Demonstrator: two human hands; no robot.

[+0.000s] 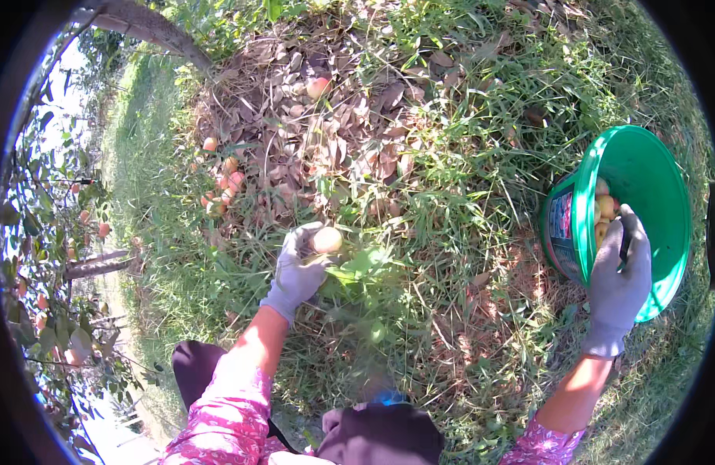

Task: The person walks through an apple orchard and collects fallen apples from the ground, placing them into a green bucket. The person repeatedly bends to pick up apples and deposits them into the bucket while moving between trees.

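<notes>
My left hand (297, 267), in a pale grey glove, is closed on a pale yellowish apple (326, 240), held just above the grass. To the right, my right hand (621, 275) wears a matching glove with dark fingertips. It reaches over the near rim of a green bucket (660, 178), fingers apart, and I see nothing held in it. Several yellow and reddish apples (605, 206) lie inside the bucket, partly hidden by the rim and my fingers. The bucket leans, its mouth turned to the right.
A cluster of reddish apples (232, 183) lies on the grass at the left. Another apple (318, 87) rests farther off among dry leaves (326, 139). A tree trunk (152, 29) crosses the upper left. Fruit-bearing branches (70, 341) hang along the left edge.
</notes>
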